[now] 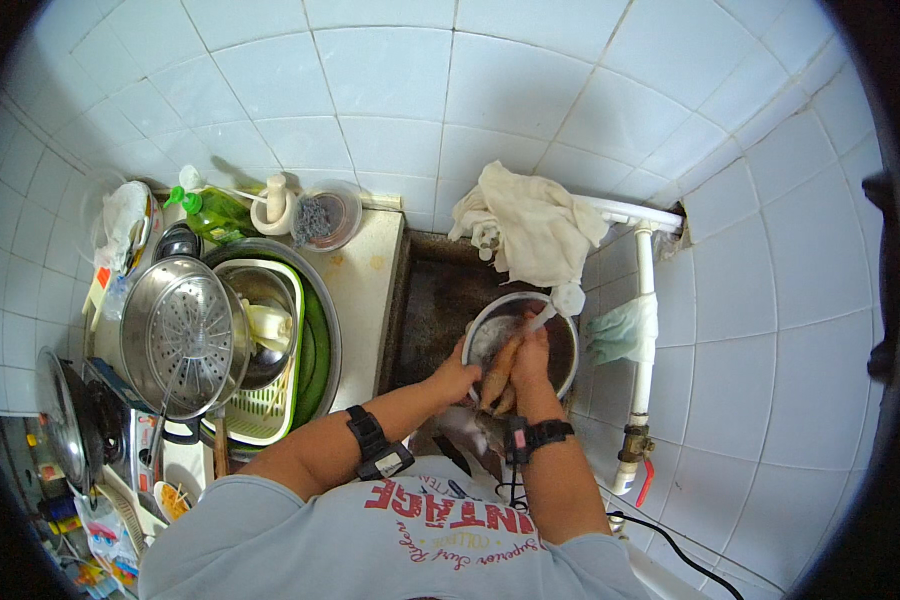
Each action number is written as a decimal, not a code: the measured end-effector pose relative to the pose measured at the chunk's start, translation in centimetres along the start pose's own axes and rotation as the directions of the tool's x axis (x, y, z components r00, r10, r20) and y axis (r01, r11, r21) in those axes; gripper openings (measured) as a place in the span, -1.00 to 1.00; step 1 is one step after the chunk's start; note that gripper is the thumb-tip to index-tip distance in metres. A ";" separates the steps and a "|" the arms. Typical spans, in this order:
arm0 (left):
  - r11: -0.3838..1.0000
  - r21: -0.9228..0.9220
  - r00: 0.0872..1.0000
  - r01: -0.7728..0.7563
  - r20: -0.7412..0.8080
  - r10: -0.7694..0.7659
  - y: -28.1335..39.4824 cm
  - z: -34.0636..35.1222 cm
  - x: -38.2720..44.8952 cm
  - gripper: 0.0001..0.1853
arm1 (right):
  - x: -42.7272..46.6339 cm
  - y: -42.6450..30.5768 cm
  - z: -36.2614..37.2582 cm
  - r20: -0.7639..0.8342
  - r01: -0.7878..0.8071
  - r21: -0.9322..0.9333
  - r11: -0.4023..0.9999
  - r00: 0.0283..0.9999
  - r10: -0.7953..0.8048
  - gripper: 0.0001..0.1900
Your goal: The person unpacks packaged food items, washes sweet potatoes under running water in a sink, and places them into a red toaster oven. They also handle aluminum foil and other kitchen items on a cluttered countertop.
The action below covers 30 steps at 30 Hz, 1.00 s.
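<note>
A round metal bowl (563, 351) is held over the dark sink (435, 300). My left hand (459, 376) grips its left rim, thumb over the edge. Inside the bowl, my right hand (531, 360) is closed around long brown pieces of food (499, 371), perhaps root vegetables or meat; their exact kind is unclear. A white tap (568, 300) points into the bowl just above my right fingers, and water appears to run from it. Whitish, foamy-looking water shows at the bowl's left side.
Pale cloths (536, 217) drape over the pipe behind the bowl. A green glove or cloth (622, 330) hangs on the white pipe (645, 262) at right. Left, the counter (360, 300) carries a steamer pot (184, 337), a green-rimmed basket (270, 420), a mortar (274, 210) and a green bottle (221, 215).
</note>
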State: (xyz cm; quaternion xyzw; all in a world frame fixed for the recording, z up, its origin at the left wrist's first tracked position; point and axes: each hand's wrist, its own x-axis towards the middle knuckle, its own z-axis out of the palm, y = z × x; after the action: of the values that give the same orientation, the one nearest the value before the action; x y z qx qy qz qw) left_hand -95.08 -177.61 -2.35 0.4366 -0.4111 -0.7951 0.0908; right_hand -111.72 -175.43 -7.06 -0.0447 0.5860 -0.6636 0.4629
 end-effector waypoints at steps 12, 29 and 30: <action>0.989 -0.068 0.991 0.134 0.016 -0.133 1.4 1.1 -1.7 -0.25 | 5.2 2.4 -4.4 -0.066 -0.155 0.004 0.988 0.986 0.155 -0.50; 0.998 -0.010 0.998 0.054 -0.036 -0.055 1.6 1.0 -0.8 -0.15 | -1.9 -3.2 2.3 0.018 0.153 -0.820 0.551 0.970 -0.244 -0.46; 0.999 -0.021 0.998 0.039 -0.044 -0.040 2.2 1.0 -1.2 -0.18 | -2.0 -3.1 2.4 0.079 0.182 -0.854 0.487 0.971 -0.225 -0.47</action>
State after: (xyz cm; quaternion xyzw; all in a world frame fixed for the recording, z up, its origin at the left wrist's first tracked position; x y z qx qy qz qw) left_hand -95.61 -177.81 0.29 0.4610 -0.3923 -0.7911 0.0886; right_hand -110.88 -176.17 -2.85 -0.3211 0.8367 -0.3392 0.2858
